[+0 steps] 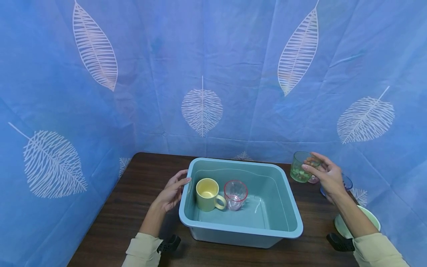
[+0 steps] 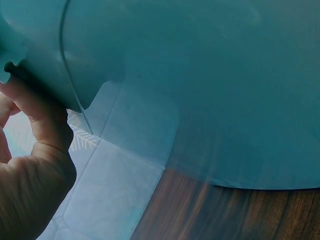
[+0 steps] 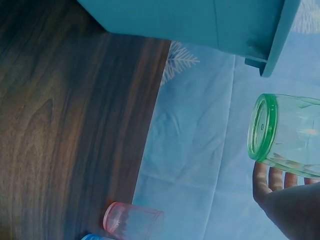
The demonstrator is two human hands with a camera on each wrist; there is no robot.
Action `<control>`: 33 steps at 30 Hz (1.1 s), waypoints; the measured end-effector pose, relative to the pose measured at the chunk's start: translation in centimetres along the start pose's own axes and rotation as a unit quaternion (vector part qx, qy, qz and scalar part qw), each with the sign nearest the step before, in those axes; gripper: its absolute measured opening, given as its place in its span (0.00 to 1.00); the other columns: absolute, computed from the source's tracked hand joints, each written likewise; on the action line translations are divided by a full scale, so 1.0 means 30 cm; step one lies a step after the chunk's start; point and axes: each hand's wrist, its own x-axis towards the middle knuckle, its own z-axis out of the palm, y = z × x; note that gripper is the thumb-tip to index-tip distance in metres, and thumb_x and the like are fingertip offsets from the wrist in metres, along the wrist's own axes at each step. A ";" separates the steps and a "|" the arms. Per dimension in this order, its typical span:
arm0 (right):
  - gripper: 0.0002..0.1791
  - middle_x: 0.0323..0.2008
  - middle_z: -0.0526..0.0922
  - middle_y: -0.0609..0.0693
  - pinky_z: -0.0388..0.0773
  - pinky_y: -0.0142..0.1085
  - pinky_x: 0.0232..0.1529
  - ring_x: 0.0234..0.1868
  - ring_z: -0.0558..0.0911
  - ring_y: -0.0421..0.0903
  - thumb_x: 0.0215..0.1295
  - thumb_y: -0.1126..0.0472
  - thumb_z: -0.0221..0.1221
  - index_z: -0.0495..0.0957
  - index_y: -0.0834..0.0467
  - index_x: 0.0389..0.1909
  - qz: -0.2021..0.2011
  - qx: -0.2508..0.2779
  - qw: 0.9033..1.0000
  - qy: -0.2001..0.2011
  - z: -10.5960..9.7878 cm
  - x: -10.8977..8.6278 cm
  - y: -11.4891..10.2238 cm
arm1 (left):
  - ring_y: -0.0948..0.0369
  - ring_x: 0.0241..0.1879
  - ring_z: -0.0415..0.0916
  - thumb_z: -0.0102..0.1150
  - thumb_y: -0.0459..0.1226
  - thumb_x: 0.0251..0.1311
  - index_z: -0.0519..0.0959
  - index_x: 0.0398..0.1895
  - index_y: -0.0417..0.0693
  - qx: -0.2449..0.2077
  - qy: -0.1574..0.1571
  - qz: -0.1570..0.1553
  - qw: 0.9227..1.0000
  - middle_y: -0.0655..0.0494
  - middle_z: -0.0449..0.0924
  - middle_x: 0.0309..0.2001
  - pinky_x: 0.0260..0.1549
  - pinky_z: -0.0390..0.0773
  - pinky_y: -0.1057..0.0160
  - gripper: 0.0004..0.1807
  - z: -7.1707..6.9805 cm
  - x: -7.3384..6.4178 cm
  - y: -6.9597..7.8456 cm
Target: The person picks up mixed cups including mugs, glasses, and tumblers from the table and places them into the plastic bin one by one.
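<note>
At the left side of a blue-green plastic tub (image 1: pixel 240 228), my left hand (image 1: pixel 172 191) grips the rim, thumb over the edge and fingers outside. The left wrist view has the same hand (image 2: pixel 40 140) against the tub wall (image 2: pixel 225 100). Inside the tub stand a yellow mug (image 1: pixel 205 200) and a clear glass with a red rim (image 1: pixel 235 196). Right of the tub, my right hand (image 1: pixel 325 174) holds a green see-through glass (image 1: pixel 298 168). In the right wrist view the fingers wrap the green glass (image 3: pixel 290 132) from below, its base above the table.
Behind the right hand are a blue glass (image 1: pixel 347 181) and a pink glass (image 3: pixel 132 220), partly hidden in the head view. A pale green bowl-like vessel (image 1: pixel 373 217) stands near the right forearm. Blue leaf-patterned cloth (image 1: pixel 233 55) hangs behind the dark wooden table (image 1: pixel 113 222).
</note>
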 end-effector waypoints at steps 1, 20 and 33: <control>0.27 0.48 0.83 0.35 0.81 0.28 0.23 0.44 0.83 0.29 0.69 0.66 0.66 0.72 0.40 0.63 0.000 0.004 1.000 -0.002 0.001 -0.001 -0.003 | 0.67 0.24 0.85 0.51 0.35 0.78 0.58 0.74 0.43 0.001 0.000 0.000 1.000 0.56 0.84 0.34 0.20 0.81 0.76 0.26 -0.001 0.000 -0.001; 0.28 0.51 0.82 0.39 0.83 0.24 0.36 0.50 0.83 0.33 0.70 0.71 0.62 0.72 0.46 0.66 -0.048 0.050 0.997 -0.037 0.037 -0.001 -0.043 | 0.67 0.23 0.84 0.51 0.35 0.78 0.56 0.76 0.41 0.002 -0.008 0.004 1.000 0.55 0.84 0.35 0.19 0.80 0.76 0.28 -0.003 0.002 -0.002; 0.28 0.52 0.82 0.41 0.84 0.24 0.42 0.52 0.84 0.35 0.70 0.74 0.61 0.73 0.49 0.66 -0.065 0.072 0.994 -0.051 0.058 -0.013 -0.051 | 0.67 0.25 0.85 0.51 0.35 0.78 0.57 0.75 0.41 0.003 -0.008 0.007 1.000 0.55 0.84 0.36 0.22 0.83 0.74 0.27 -0.005 0.003 -0.002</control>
